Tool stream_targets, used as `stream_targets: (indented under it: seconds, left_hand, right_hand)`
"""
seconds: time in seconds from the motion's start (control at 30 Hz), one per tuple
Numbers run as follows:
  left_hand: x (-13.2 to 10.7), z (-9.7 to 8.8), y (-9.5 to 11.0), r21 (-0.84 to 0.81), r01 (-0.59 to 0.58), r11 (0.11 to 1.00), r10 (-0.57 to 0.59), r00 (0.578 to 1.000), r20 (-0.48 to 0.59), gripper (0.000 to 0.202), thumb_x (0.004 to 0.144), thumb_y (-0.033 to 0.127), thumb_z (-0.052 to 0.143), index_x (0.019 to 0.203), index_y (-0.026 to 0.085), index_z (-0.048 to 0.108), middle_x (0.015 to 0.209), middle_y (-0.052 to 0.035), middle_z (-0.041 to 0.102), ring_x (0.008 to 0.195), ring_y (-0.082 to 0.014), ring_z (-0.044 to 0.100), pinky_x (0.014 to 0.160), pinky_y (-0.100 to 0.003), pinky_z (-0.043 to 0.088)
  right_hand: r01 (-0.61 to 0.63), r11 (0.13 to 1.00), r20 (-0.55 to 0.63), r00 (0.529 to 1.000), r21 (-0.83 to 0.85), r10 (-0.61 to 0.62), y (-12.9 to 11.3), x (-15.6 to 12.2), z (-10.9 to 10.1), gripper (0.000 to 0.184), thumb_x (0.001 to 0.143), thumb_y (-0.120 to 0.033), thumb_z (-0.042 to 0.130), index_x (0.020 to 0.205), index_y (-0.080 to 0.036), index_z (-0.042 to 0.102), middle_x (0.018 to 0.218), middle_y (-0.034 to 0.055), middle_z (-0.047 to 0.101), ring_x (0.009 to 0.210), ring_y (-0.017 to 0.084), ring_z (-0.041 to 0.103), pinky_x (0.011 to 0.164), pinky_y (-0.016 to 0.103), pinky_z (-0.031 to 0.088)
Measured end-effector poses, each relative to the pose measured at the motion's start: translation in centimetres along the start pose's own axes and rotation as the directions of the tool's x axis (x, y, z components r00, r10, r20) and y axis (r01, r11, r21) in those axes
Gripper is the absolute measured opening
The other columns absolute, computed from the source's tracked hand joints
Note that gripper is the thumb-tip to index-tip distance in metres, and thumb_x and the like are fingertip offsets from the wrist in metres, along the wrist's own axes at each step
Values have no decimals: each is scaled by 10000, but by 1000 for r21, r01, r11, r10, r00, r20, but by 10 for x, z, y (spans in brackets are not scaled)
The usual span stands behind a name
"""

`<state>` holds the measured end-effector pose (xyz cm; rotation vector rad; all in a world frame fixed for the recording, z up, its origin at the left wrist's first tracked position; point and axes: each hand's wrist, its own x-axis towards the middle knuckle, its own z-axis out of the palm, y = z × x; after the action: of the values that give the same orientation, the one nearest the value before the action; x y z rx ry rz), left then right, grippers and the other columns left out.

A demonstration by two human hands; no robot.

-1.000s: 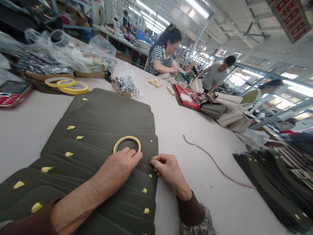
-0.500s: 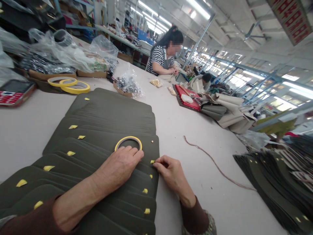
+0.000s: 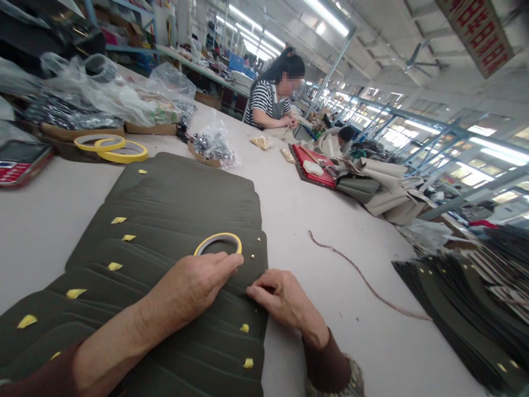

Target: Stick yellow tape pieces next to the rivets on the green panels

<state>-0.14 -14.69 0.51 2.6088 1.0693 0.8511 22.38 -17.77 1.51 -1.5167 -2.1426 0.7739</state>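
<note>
Dark olive-green panels lie overlapped in a fanned stack on the table, with yellow tape bits along their left side. My left hand rests over the stack, fingers closed on the near rim of a roll of yellow tape. At the stack's right edge, my right hand is closed in a pinch low over a panel; what its fingertips hold is hidden. Just above it two small metal studs show. Below it are two more yellow tape pieces.
Two more tape rolls lie back left, near a red device and plastic bags. A brown cord lies right of the stack. Dark strips are piled at far right. A co-worker sits across the table.
My right hand has shifted slightly left and down. Two yellow tape pieces near it no longer show, and a second stud is visible. My left hand stays on the roll, its fingers straighter.
</note>
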Motion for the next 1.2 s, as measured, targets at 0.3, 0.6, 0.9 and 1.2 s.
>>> stream_targets:
  seconds: [0.3, 0.6, 0.9, 1.2]
  left_hand:
    - [0, 0, 6, -13, -25, 1000, 26, 1000, 16, 339, 1000, 266, 378, 1333, 208, 401, 1096, -51, 752, 891, -181, 742, 711, -254, 571]
    - [2, 1, 7, -45, 20, 999, -16, 996, 92, 150, 973, 196, 396, 1027, 227, 533, 844, 15, 704, 730, -168, 709, 574, -254, 487]
    - [2, 6, 15, -42, -80, 996, 75, 991, -113, 188, 962, 140, 409, 869, 204, 560, 709, 26, 604, 621, -123, 610, 578, -228, 452]
    - [7, 3, 14, 275, 94, 957, -155, 966, 208, 176, 912, 96, 477, 922, 219, 602, 862, -22, 638, 827, -208, 614, 660, -291, 496]
  right_hand:
    - [327, 938, -402, 879, 115, -257, -19, 11, 13, 147, 862, -115, 610, 971, -156, 699, 865, 61, 701, 755, 145, 635, 717, 253, 508]
    - [401, 896, -498, 747, -193, -441, -20, 17, 23, 154, 824, -72, 531, 780, -164, 647, 662, 32, 653, 593, 140, 595, 574, 247, 465]
    - [-77, 807, -311, 898, 586, 312, -25, 19, 25, 80, 736, -221, 620, 694, -164, 657, 521, -28, 613, 430, 97, 549, 435, 196, 444]
    - [-251, 732, -145, 891, 633, 431, 13, 32, 16, 240, 745, -358, 694, 795, -124, 716, 575, -2, 636, 437, 89, 564, 424, 183, 461]
